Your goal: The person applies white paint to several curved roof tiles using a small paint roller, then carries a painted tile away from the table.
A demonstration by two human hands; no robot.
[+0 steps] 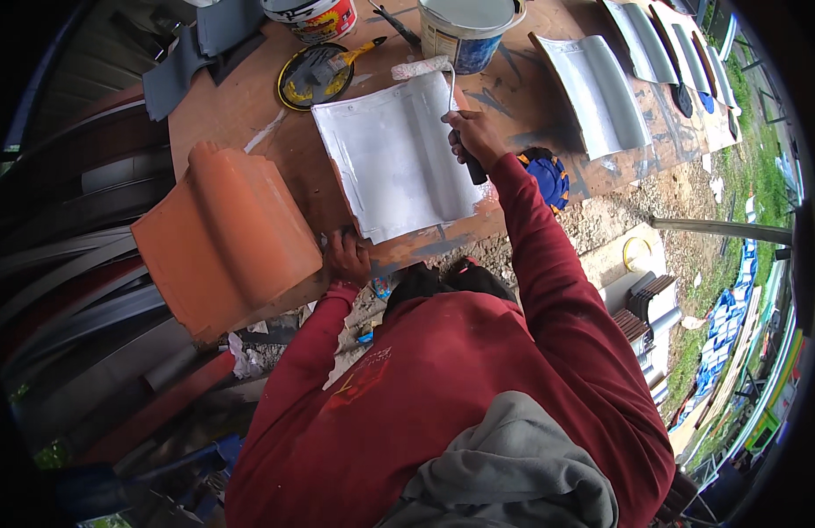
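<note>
My right hand (476, 141) is closed round the black handle of a paint roller (421, 68). The roller's sleeve, smeared with white, lies across the top edge of a roof tile (394, 158) coated white, with a bare orange patch at its right edge. My left hand (346, 258) rests at the near edge of the wooden table (297, 163), fingers spread, by the tile's lower left corner. Just left of that hand lies an unpainted orange roof tile (231, 238). Beyond the white tile stands a white paint bucket (467, 35), close to the roller.
A paint-smeared lid (315, 77) carries a yellow-handled brush (359, 51), below a red paint tub (311, 18). White-coated tiles (594, 92) line the table's right side. A blue cloth-like item (546, 179) lies near my right forearm. Grey tiles (174, 75) sit at far left.
</note>
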